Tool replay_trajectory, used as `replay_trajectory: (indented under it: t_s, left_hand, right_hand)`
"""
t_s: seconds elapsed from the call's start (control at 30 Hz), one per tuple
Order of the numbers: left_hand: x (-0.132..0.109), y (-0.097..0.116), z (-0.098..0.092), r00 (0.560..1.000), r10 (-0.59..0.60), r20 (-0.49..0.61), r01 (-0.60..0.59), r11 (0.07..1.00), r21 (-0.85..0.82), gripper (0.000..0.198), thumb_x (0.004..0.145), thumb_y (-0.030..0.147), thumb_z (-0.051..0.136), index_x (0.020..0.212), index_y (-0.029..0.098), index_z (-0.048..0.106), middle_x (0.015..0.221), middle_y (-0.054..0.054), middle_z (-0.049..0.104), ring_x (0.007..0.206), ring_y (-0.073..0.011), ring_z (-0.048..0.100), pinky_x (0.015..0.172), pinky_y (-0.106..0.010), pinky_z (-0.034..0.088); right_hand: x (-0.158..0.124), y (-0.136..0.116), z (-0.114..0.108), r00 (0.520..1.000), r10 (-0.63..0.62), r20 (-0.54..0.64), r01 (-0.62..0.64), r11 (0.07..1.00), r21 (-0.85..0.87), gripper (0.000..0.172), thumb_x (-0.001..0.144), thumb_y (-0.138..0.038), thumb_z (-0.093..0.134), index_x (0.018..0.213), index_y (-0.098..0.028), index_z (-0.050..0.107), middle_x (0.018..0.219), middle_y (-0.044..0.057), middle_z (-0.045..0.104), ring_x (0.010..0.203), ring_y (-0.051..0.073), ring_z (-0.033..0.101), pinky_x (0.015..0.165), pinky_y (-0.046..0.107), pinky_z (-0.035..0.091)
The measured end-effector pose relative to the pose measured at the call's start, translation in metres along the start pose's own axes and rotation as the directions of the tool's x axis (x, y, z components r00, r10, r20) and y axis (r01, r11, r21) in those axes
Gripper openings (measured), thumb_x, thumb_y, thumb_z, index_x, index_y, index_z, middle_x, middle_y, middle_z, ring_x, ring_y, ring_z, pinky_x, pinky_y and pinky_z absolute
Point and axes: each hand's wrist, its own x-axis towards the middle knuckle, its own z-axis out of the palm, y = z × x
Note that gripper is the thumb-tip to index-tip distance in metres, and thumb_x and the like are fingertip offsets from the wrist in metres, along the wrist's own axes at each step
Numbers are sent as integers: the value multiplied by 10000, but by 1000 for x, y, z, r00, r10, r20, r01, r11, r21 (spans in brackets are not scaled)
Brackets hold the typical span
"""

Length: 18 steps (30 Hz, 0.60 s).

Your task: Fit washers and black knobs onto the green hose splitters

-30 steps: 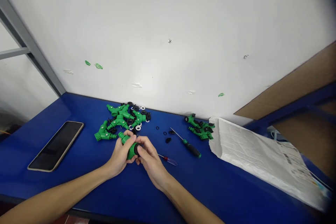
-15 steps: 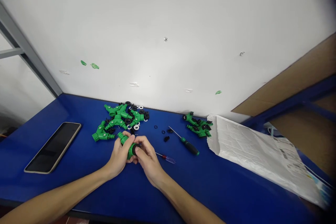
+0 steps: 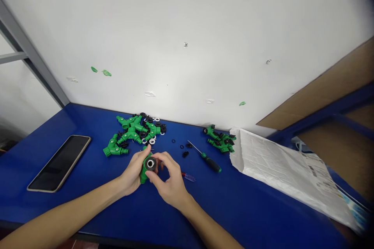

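My left hand (image 3: pixel 133 172) is closed around a green plastic hose splitter (image 3: pixel 143 177). The splitter's black threaded collar (image 3: pixel 154 165) faces up toward me, and a white ring shows inside its opening. Thumb and fingers of my right hand (image 3: pixel 172 183) grip that collar from the right side. Just beyond the hands lies a pile of green splitters (image 3: pixel 131 134), mixed with black caps and white washers (image 3: pixel 152 141). A small screwdriver with a clear purple handle (image 3: pixel 190 177) lies partly hidden behind my right hand.
A green-and-black screwdriver (image 3: pixel 212 162) lies to the right, beside small black rings (image 3: pixel 181 147). More green splitters (image 3: pixel 222 144) rest by a white mailing bag (image 3: pixel 280 167). A phone (image 3: pixel 60 163) lies at the left. The white wall (image 3: pixel 181 70) borders the blue table's back.
The splitter has been turned so its collar opening now faces up, showing the white ring. My right thumb and fingers have shifted to the collar's rim.
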Motion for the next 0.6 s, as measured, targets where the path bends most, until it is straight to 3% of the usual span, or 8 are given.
replay_trajectory:
  t_s: [0.07,0.13,0.2,0.27,0.4,0.6]
  left_hand:
    - [1,-1,-2,995,95,-14,-95,995,24,439,730,569,678,689,143,579,595,-6,601,527,-111,569,475,-200,448]
    - [1,-1,-6,987,159,6,-159,987,23,399,748,501,698,948,164,623,723,-6,637,643,-135,615,590,-233,486]
    - [2,1,-12,976,213,52,-215,976,40,563,745,409,732,1234,241,509,858,-6,656,757,-161,640,693,-275,497]
    - [3,3,-17,955,268,131,-282,953,107,689,728,320,759,1327,276,421,933,-16,659,820,-181,648,747,-299,489]
    - [4,10,-19,919,276,280,-342,913,222,484,761,250,703,1210,210,527,847,-29,668,800,-186,645,699,-278,466]
    - [5,23,-22,946,92,310,-187,938,291,431,686,189,751,1049,192,519,885,-38,664,755,-165,647,620,-251,469]
  right_hand:
    - [1,-1,-1,999,-27,-33,25,997,-74,241,816,-176,646,1049,-206,589,794,6,558,728,160,511,676,296,448]
    - [1,0,-2,995,-64,-77,52,988,-143,234,822,-171,643,1047,-200,581,803,14,560,740,165,518,673,297,453]
    - [1,2,-2,991,-99,-94,79,977,-197,237,831,-169,638,1056,-194,570,808,20,562,746,167,528,674,298,459]
    - [0,4,-2,987,-132,-92,107,964,-242,252,843,-167,627,1083,-191,558,822,29,572,756,170,538,683,304,466]
    - [-2,6,-2,987,-149,-53,126,943,-309,227,863,-193,607,1083,-183,552,820,41,576,743,176,538,672,310,467]
    - [-2,3,-9,992,-99,81,120,941,-318,159,879,-250,594,1020,-184,559,809,40,579,723,174,538,660,305,470]
